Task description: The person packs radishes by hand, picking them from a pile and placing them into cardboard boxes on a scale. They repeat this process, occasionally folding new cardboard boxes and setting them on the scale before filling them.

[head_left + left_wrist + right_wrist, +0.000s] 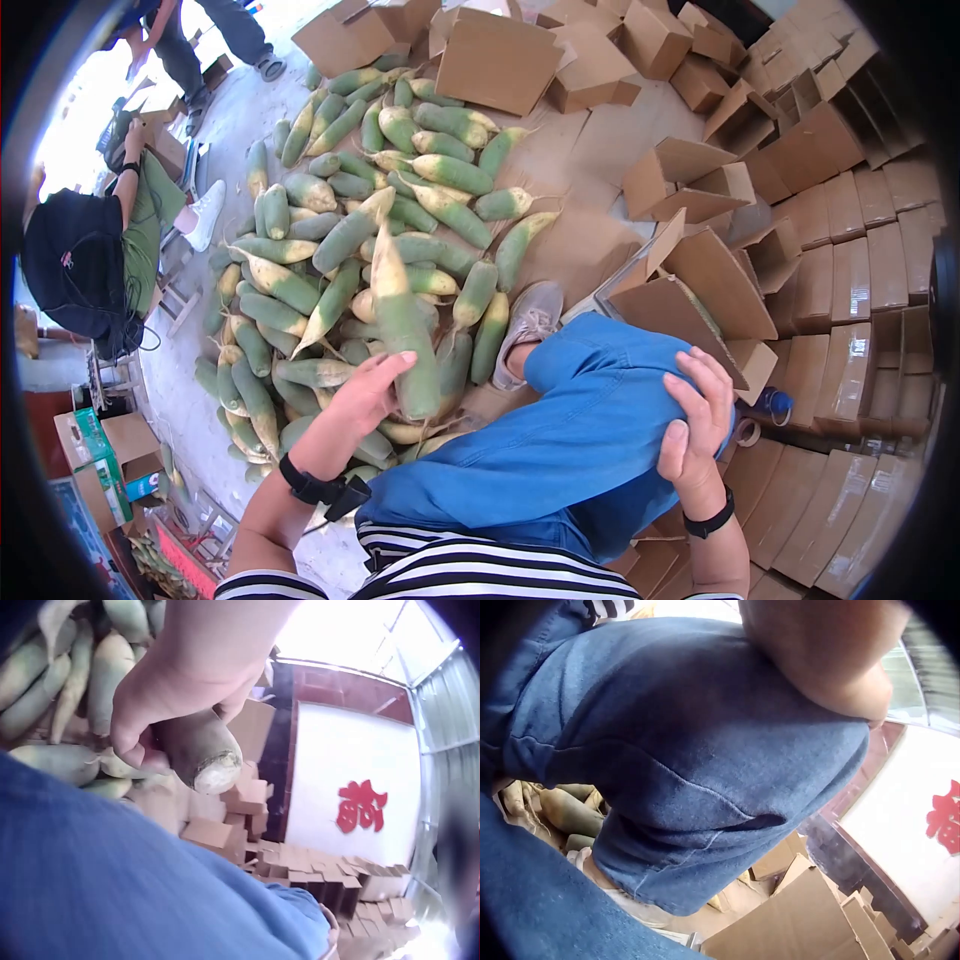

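A big green-and-white radish (400,315) is held in my left hand (368,398), its thick green end toward me and its pale tapered end pointing away. In the left wrist view, the fingers curl around the radish (204,750), whose cut-looking blunt end faces outward. Beneath and beyond it spreads a pile of similar radishes (285,285) on the floor. My right hand (700,420) rests on the blue-trousered knee (620,370) with nothing in it. The right wrist view shows part of that hand (832,667) on the trouser leg, its fingers mostly hidden.
An open cardboard box (700,300) stands by my right knee. Flattened and stacked cartons (850,290) line the right side, with more boxes (500,60) behind the pile. At left sits a person with a black backpack (75,265); another person's legs (235,35) show at the upper left.
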`<state>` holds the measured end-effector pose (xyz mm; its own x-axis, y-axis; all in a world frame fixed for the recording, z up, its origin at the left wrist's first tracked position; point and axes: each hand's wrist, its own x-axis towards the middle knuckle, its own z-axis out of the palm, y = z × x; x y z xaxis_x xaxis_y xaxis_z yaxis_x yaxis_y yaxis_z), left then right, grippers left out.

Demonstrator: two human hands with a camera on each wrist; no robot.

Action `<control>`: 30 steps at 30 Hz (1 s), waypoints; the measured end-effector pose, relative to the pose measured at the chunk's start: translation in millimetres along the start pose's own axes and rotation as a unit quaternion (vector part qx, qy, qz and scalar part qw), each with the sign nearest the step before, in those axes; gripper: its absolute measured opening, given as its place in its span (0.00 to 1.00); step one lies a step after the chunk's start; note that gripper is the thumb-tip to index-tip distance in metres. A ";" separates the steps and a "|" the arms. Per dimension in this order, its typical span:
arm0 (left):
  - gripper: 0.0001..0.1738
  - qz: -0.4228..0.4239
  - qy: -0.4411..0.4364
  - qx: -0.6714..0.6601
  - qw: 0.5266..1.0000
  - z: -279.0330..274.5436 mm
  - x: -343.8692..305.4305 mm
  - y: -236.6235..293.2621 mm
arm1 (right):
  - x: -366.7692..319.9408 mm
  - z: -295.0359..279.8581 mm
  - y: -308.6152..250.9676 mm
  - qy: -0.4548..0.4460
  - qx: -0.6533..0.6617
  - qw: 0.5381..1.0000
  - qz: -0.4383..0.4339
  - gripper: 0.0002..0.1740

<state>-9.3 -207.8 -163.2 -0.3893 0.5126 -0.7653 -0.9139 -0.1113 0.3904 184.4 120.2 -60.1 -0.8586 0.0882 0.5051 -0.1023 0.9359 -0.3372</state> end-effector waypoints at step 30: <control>0.36 0.574 -0.162 0.701 0.391 230.0 -5.3 9.9 | -5.7 24.0 257.0 -0.410 -0.095 0.873 0.245 0.32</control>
<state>10.2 -15.8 -37.7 -0.2070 0.9168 0.3415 0.8913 0.0328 0.4522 151.0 352.0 -168.8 -0.8550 0.2934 -0.4277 0.3973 0.9005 -0.1765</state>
